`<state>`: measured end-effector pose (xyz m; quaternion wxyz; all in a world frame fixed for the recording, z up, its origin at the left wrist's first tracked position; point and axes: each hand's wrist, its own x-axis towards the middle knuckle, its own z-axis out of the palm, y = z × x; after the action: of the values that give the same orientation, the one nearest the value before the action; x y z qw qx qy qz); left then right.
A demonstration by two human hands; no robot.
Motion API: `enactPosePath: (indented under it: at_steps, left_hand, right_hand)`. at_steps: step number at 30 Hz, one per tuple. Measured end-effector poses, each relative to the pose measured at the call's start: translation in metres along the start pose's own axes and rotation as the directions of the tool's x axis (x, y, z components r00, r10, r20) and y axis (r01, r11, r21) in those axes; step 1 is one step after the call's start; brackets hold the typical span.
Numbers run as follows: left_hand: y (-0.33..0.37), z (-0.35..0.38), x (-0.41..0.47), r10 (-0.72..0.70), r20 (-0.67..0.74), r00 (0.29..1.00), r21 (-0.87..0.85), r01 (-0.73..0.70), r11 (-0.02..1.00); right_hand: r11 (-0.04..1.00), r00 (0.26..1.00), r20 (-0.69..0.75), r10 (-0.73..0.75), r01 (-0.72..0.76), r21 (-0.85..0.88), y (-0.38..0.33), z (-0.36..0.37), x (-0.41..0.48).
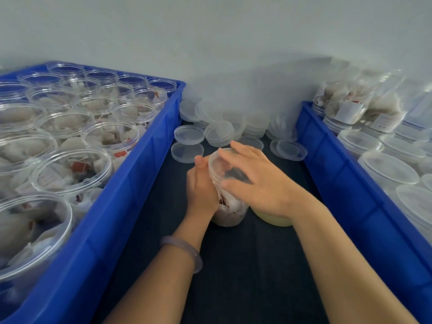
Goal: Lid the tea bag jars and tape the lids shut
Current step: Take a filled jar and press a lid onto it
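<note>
Nearest: two bare forearms reach in over a dark desk point(245, 265). Pale bracelet point(187, 251) on the left wrist.

Centre of desk: clear jar point(230, 211), packed with tea bags, red tags showing through the wall. Its mouth leans slightly toward 11 o'clock. Cannot tell whether the base sits on the desk.
- left hand point(202, 185): at the jar's 9 o'clock side, grip clasped round the wall, thumb up by the rim.
- right hand point(261, 181): comes in from 4 o'clock, grip grasping the clear lid point(218, 164) on the jar mouth, thumb at the near edge, fingers spread over the top to the far edge.
- Cannot tell whether the lid is fully seated.

Just beside the jar at 4 o'clock, half under the right wrist: a yellowish round thing point(271, 219), possibly a tape roll; too hidden to be sure.

At 9 o'clock: blue left crate point(105, 230) full of open jars point(72, 169), tea bags inside, no lids on.

At 3 o'clock: blue right crate point(350, 183) holding lidded jars point(388, 167), more stacked on top further back.

At 12 o'clock, between the crates: loose lids point(189, 134), some flat on the desk, many heaped against the pale wall point(210, 31).
</note>
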<state>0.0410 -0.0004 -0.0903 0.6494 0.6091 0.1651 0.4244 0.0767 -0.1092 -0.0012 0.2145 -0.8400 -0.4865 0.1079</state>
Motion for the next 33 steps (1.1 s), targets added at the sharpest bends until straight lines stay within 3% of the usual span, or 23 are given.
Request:
enactPosePath:
  at_steps: [1,3,6,9,12,15,19,23,27,30,33]
  left_hand:
    - [0.001,0.0,0.0,0.0,-0.006,1.0,-0.001,0.0,1.0]
    - [0.001,0.002,0.0,-0.007,-0.013,1.0,0.006,0.008,1.0]
    - [-0.003,0.002,-0.001,-0.02,-0.012,1.0,-0.012,0.02,1.0]
    - [-0.006,-0.001,0.005,-0.085,0.09,0.992,-0.079,0.092,0.993]
    - [-0.003,-0.002,0.007,-0.132,0.2,0.971,-0.126,0.159,0.979]
    - [-0.007,0.001,0.005,-0.104,0.098,0.99,-0.084,0.112,0.99]
    - [-0.01,0.002,0.003,-0.171,0.047,0.984,-0.055,0.174,0.983]
    - [-0.007,-0.004,0.003,-0.246,0.159,0.956,-0.117,0.265,0.957]
    - [-0.004,-0.001,-0.003,-0.065,0.018,0.998,0.195,0.06,0.979]
    - [0.009,0.004,-0.007,-0.026,-0.057,0.998,0.153,0.035,0.988]
    - [0.002,0.002,-0.003,-0.073,-0.096,0.993,0.111,0.083,0.99]
  right_hand:
    - [0.999,1.0,-0.02,-0.004,0.005,0.035,0.003,-0.002,-0.002]
    - [0.996,0.983,-0.176,0.051,-0.062,-0.057,0.003,0.003,0.0]
    - [0.917,0.876,-0.428,0.223,-0.337,-0.212,-0.013,0.018,0.005]
    - [0.953,0.936,-0.322,0.141,-0.217,-0.214,-0.006,0.023,0.004]
    - [0.997,0.988,-0.137,0.066,-0.059,0.05,0.006,0.014,-0.001]
    - [0.991,0.948,-0.309,0.071,-0.032,0.128,0.006,0.025,0.0]
    - [0.997,0.834,-0.548,0.069,-0.081,0.002,-0.004,0.045,0.003]
    - [0.999,0.887,-0.46,0.031,-0.009,0.048,0.005,0.037,0.004]
    - [0.991,0.822,-0.557,0.119,-0.067,0.114,-0.001,0.046,0.006]
    - [0.99,0.776,-0.614,0.144,-0.103,0.101,-0.007,0.053,0.007]
    - [0.983,0.847,-0.512,0.142,-0.061,0.172,-0.003,0.043,0.006]
